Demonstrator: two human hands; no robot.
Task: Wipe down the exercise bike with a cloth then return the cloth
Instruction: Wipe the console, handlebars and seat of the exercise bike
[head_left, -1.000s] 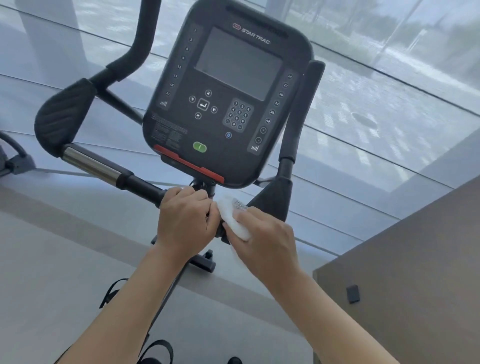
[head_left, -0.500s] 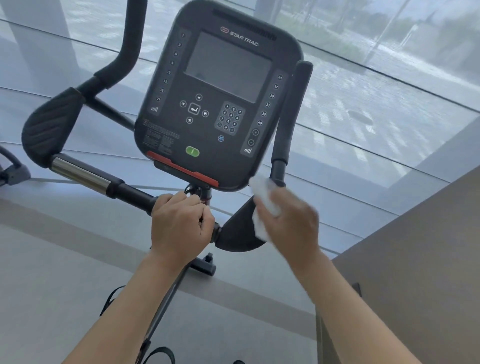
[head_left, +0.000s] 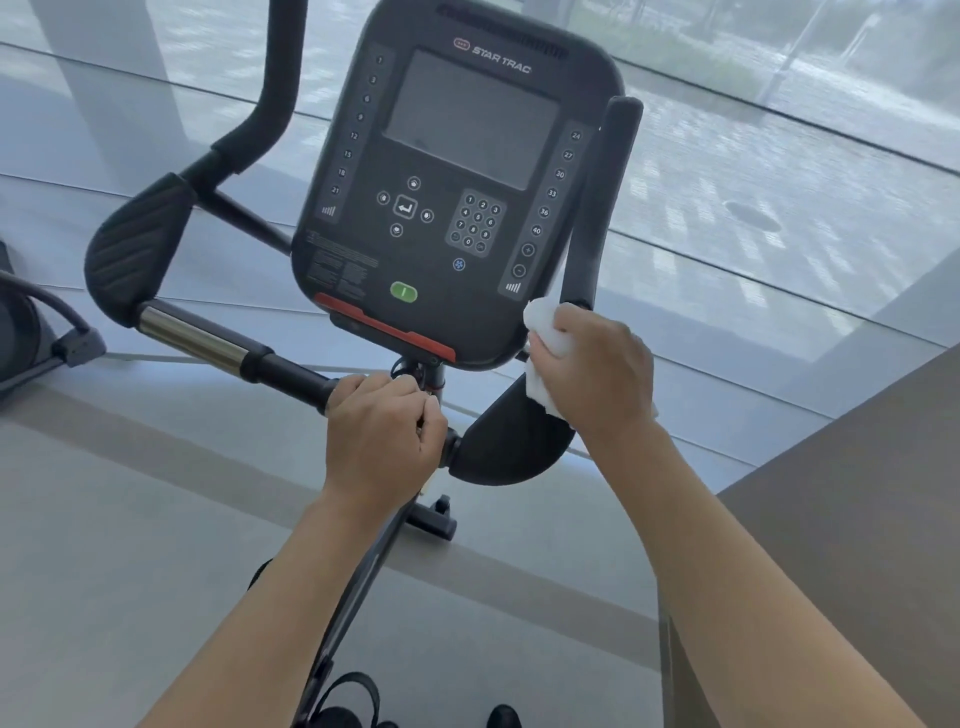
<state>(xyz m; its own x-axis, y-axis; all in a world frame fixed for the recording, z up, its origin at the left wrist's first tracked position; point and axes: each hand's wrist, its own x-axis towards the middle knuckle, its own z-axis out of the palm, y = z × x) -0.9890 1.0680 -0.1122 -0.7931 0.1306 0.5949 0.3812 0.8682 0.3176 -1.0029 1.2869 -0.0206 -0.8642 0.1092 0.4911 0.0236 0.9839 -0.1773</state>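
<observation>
1. Cloth (head_left: 540, 338): a white wad, bunched in the right hand (head_left: 597, 374) and pressed where the right upright grip (head_left: 597, 208) meets the right elbow pad (head_left: 511, 449), just beside the lower right corner of the console (head_left: 457, 182).
2. Right hand: fingers curl round the cloth and hold it against the bar; one corner of cloth pokes out above the knuckles, another hangs below the palm onto the pad.
3. Left hand (head_left: 384, 431): closed round the black centre bar (head_left: 291, 371) of the exercise bike, below the console and just left of the cloth hand; it appears to steady the frame.
4. Step in hand, as judged: wiping the right handlebar. It is done well by wrapping the cloth fully round the tube, drawing it along the whole grip, and keeping it off the keypad (head_left: 475, 223) to avoid stray presses.
5. Further out: the left elbow pad (head_left: 137, 249) and chrome sensor sleeve (head_left: 192, 335) lie well apart from the cloth; whether these are wiped cannot be told.
</observation>
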